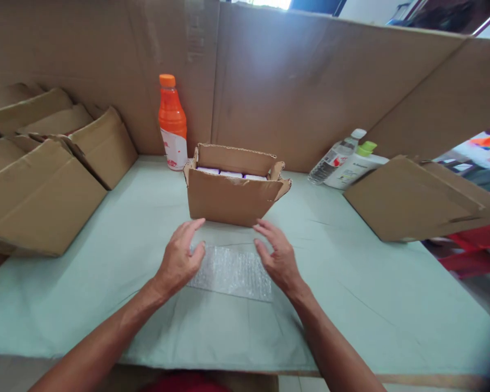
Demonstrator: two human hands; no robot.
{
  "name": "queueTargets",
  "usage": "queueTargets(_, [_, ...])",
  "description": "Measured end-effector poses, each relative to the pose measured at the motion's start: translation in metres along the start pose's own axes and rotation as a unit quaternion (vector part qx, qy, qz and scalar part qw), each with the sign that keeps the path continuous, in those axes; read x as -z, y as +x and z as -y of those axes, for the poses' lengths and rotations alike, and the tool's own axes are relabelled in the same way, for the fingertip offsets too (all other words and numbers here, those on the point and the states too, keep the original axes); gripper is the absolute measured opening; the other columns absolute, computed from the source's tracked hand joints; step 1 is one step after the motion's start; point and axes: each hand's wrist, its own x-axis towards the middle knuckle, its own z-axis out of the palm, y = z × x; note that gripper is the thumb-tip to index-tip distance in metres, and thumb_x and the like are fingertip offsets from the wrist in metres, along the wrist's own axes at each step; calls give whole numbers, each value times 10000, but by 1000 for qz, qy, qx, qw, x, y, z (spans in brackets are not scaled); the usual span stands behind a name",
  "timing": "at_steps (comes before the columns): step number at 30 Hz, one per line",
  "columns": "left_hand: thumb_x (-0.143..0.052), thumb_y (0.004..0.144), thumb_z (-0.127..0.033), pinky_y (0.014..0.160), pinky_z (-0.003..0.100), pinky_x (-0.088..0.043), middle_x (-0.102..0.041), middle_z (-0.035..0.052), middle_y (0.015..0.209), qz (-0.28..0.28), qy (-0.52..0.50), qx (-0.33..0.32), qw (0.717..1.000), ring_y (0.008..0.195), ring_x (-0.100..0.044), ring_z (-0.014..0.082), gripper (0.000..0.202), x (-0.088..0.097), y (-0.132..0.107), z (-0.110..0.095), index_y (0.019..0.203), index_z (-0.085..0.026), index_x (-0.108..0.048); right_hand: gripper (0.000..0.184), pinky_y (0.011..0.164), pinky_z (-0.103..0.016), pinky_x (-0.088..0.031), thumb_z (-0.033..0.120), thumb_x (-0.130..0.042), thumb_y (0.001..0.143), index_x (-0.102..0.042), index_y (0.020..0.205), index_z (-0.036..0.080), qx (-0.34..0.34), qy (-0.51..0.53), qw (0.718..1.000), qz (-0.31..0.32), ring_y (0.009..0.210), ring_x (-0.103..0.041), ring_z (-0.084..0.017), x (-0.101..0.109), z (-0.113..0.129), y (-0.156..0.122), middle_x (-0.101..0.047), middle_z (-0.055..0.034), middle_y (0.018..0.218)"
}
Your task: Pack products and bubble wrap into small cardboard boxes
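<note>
A sheet of bubble wrap (232, 272) lies flat on the pale green table cover, between my two hands. My left hand (183, 253) hovers at its left end, thumb and fingers apart, holding nothing. At the right end is my right hand (278, 255), also with spread fingers and nothing in them. Just beyond my fingertips stands a small cardboard box (232, 198) with its top flaps up. Several white packs with purple edges (231, 175) show inside it in a row; their lower parts are hidden by the box's front wall.
Several open cardboard boxes (44, 196) crowd the left side. An orange bottle (173, 122) stands behind the small box. On the right, a clear plastic bottle (335, 158) and a white bottle with a green cap (355, 167) lean near another cardboard box (412, 198). A cardboard wall (294, 81) closes the back.
</note>
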Motion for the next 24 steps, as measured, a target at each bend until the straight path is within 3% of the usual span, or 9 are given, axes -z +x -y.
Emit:
queueTargets(4, [-524, 829, -97, 954, 444, -492, -704, 89, 1127, 161, 101, -82, 978, 1067, -616, 264, 342, -11, -32, -4, 1111, -211, -679, 306, 1009, -493, -485, 193, -554, 926, -704, 1192, 217, 121, -45, 975, 183, 1237, -600, -288, -19, 42, -24, -663, -124, 1349])
queueTargets(7, [-532, 822, -84, 943, 443, -492, -716, 84, 1118, 208, 114, -80, 968, 1069, -620, 262, 289, -14, -39, 11, 1018, -208, -704, 341, 1025, -504, -458, 217, -552, 943, -681, 1259, 217, 119, -86, 960, 240, 1297, -566, -297, -13, 37, -46, -635, -119, 1399])
queueTargets(12, [-563, 834, -133, 1003, 369, -488, -721, 44, 1179, 168, 99, -58, 979, 1118, -637, 206, 255, 2, -41, 28, 1012, -233, -715, 304, 980, -484, -484, 284, -520, 956, -728, 1156, 186, 4, -186, 974, 127, 1212, -629, -306, 40, -14, -86, -692, -142, 1302])
queueTargets(15, [-542, 858, -186, 1043, 463, -450, -689, 108, 1227, 103, 139, -7, 985, 1174, -596, 274, 265, 16, -46, 32, 1068, -207, -702, 295, 957, -464, -496, 319, -524, 943, -737, 1096, 183, -36, -224, 970, 82, 1157, -655, -303, 58, -26, -97, -715, -141, 1247])
queueTargets(19, [-616, 822, -275, 1000, 582, -420, -657, 191, 1194, 54, 200, 52, 977, 1161, -548, 388, 240, 20, -50, 32, 1017, -160, -696, 378, 1000, -477, -473, 395, -543, 933, -686, 1182, 149, -73, -237, 965, 79, 1211, -621, -326, 40, -12, -89, -688, -175, 1288])
queueTargets(24, [-609, 787, -171, 975, 490, -452, -674, 130, 1114, 41, 192, 72, 978, 1106, -576, 323, 60, -1, -52, 21, 820, -190, -656, 284, 1009, -482, -457, 362, -570, 874, -676, 1050, 165, -99, -180, 974, 100, 1215, -607, -334, 9, 10, -71, -672, -177, 1308])
